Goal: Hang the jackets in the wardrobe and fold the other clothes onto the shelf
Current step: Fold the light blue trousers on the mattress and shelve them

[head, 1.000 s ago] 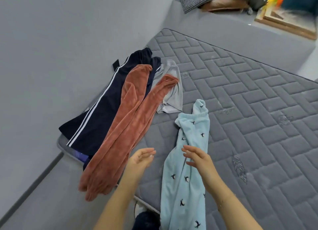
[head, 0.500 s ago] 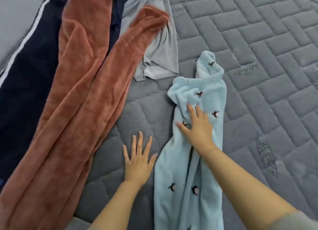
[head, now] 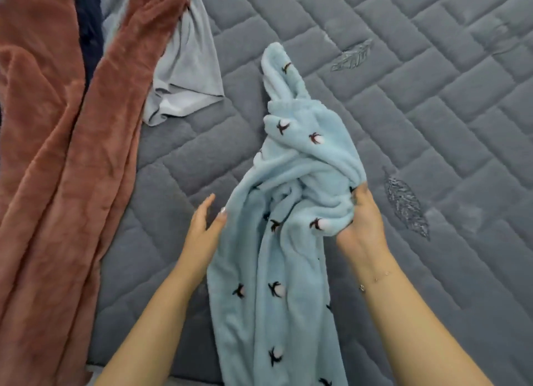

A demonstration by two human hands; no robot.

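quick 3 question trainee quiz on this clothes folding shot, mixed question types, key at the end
1. True or false: the right hand grips a bunched fold of the light blue fleece garment with small dark bird motifs.
2. Which garment lies directly left of the blue one on the grey quilted mattress? A) the rust-brown plush garment B) a yellow raincoat C) a white towel
3. Fill in: the left hand is ____, fingers straight at the blue garment's left edge.

Key: 1 true; 2 A; 3 open. The thin pale grey garment lies further up, partly under the rust-brown one.
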